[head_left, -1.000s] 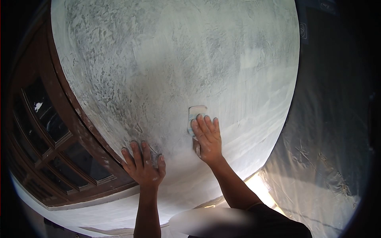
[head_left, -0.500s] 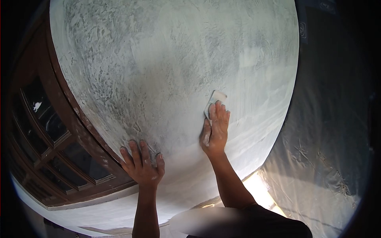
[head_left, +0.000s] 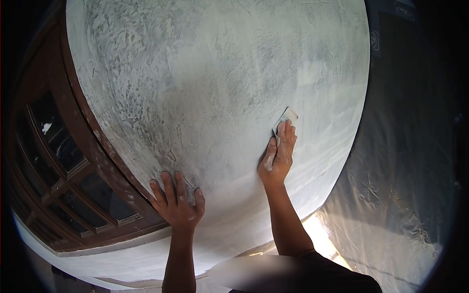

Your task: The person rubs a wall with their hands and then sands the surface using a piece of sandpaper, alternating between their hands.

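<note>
My right hand (head_left: 278, 154) presses a flat, pale rectangular sanding block (head_left: 288, 115) against the plastered wall (head_left: 234, 88). The block's far end sticks out past my fingertips and tilts to the right; the rest is hidden under the hand. White dust coats my thumb and fingers. Lower left, my left hand (head_left: 180, 202) lies on the same wall with its fingers spread, holding nothing, close to the brown wooden frame. Dark, rough patches mark the wall's upper left, while its right and lower parts look smoother and whiter.
A brown wooden window or door frame (head_left: 110, 163) with dark glass panes borders the wall on the left. Dark plastic sheeting (head_left: 386, 195) hangs or lies along the right. Bright light falls on a strip (head_left: 320, 232) at the lower right.
My right hand has slid the sanding block to the right across the wall, and the block now tilts more to the right. My left hand stays nearly where it was.
</note>
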A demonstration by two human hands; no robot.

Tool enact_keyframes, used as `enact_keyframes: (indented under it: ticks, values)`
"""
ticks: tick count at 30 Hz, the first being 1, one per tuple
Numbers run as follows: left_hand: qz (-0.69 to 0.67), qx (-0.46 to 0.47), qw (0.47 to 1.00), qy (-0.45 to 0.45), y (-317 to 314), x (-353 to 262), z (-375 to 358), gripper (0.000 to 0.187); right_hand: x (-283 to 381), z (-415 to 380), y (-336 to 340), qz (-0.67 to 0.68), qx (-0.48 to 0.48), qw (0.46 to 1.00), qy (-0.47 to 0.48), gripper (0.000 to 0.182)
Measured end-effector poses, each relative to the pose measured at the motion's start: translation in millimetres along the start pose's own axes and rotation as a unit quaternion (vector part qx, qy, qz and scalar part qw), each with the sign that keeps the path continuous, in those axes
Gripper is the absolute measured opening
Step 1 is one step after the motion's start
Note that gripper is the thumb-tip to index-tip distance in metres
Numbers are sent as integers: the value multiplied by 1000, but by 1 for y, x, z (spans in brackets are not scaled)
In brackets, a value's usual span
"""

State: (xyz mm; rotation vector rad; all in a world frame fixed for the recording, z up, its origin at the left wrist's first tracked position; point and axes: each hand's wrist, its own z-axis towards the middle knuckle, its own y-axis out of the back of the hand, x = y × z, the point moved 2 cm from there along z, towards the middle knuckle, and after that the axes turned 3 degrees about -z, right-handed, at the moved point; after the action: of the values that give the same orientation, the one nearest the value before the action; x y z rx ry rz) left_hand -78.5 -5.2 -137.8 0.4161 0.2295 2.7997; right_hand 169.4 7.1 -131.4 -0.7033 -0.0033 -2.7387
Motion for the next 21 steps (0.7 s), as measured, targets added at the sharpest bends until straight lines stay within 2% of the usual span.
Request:
enact_keyframes:
  ticks: [2, 3, 5, 6, 9, 11, 13, 15, 16, 17, 18, 19, 21]
  values:
    - [-6, -7, 1000, -2, -1, 1, -1, 60, 12, -2, -6, 6, -17, 1000, 1, 50]
    - [-13, -14, 1000, 0, -2, 0, 0, 60, 23, -12, -7, 9, 42, 998, 49, 54]
    - [-11, -8, 1000, 2, -2, 1, -1, 60, 56, -39, -8, 25, 175, 966, 191, 60]
    - [-5, 1, 1000, 4, -1, 1, -2, 59, 67, -48, -10, 27, 201, 935, 292, 60]
    - [-9, 2, 1000, 4, 0, 1, -1, 60, 47, -29, -6, -12, 163, 931, 326, 59]
    - [-4, -1, 1000, 4, -2, 1, -1, 60, 13, -4, -3, -9, 90, 983, 163, 55]
    - [0, -2, 1000, 3, -1, 1, -3, 60, 0, 9, -2, 10, -2, 1000, 8, 48]
    - [5, 9, 1000, 7, -1, 1, -2, 60, 26, 3, -7, 25, -12, 1000, -3, 47]
    - [3, 7, 1000, 7, -2, 0, -1, 60, 39, -8, -10, 16, 50, 997, 65, 51]
    - [-4, 4, 1000, 6, -2, 1, -1, 60, 55, -20, -9, 30, 137, 979, 145, 54]
    - [-11, 2, 1000, 6, -1, 1, -2, 60, 72, -32, -11, 34, 183, 953, 238, 56]
    - [-12, 4, 1000, 4, -1, 1, -2, 60, 75, -42, -13, 50, 206, 922, 323, 55]
    - [-18, -3, 1000, 0, 0, 2, -1, 60, 60, -29, -9, 11, 168, 927, 335, 57]
